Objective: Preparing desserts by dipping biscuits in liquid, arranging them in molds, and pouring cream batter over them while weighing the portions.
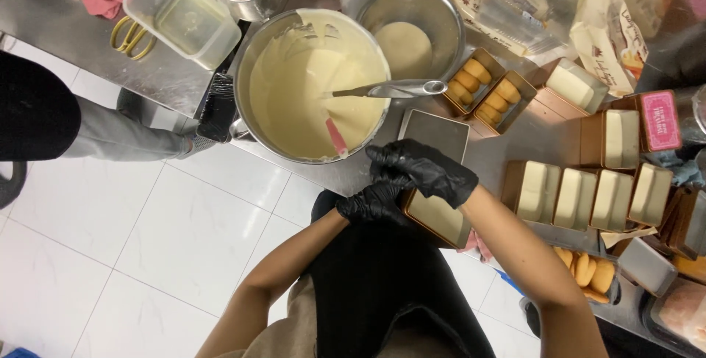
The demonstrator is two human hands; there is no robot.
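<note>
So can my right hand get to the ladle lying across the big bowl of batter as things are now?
Probably yes. The right hand rests on the filled tin just beside the big bowl, and the ladle handle pokes over the rim toward it. Nothing lies between, though that hand would have to let go of the tin.

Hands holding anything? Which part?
Both gloved hands grip one rectangular tin of cream: left hand at its near-left edge, right hand over its top-left rim.
</note>
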